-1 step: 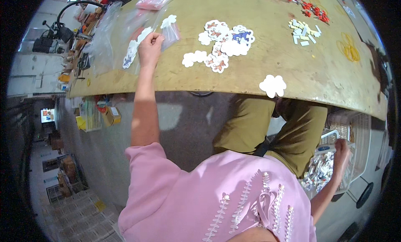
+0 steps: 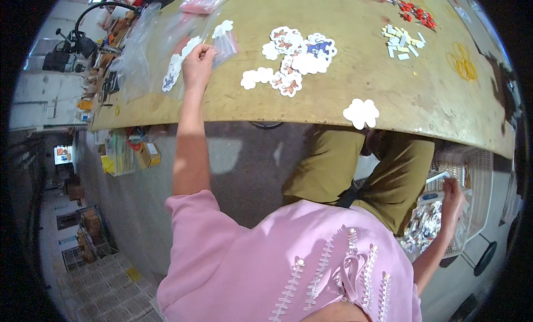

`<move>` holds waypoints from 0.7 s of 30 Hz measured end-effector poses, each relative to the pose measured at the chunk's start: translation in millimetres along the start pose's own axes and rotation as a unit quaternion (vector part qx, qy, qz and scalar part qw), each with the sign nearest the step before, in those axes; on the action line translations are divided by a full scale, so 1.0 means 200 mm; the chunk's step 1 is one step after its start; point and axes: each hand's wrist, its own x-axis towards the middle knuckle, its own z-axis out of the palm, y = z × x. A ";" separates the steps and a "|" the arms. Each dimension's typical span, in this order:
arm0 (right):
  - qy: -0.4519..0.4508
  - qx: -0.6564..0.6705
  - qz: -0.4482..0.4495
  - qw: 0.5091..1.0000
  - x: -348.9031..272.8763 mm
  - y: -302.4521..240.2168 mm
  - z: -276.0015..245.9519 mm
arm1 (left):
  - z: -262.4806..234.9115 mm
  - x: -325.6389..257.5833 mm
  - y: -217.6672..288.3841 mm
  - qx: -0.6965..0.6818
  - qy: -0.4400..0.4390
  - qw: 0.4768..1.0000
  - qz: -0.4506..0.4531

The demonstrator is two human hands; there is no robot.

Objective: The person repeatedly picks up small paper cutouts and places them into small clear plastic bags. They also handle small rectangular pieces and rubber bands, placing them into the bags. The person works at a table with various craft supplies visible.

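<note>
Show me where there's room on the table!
Bare table lies between the left forearm and the cutout pile, and between that pile and the small pale strips. It's crowded with plastic bags at left, red pieces at back right.

The right one of the hands has shifted slightly tableward.

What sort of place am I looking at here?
Probably a workshop: a worn yellowish table bears white scalloped cutouts, clear plastic bags and a scatter of small red pieces.
</note>
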 end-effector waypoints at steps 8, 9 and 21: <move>-0.043 0.223 -0.236 0.945 -0.13 -1.04 0.14 | -0.04 -0.38 0.58 -0.036 0.110 0.982 0.148; -0.113 0.310 -0.175 0.928 -0.18 -1.13 0.16 | -0.05 -0.53 0.74 0.002 0.080 0.977 0.196; -0.452 0.464 -0.034 0.761 -0.27 -1.33 0.24 | 0.08 -1.16 1.16 -0.053 -0.234 0.893 0.381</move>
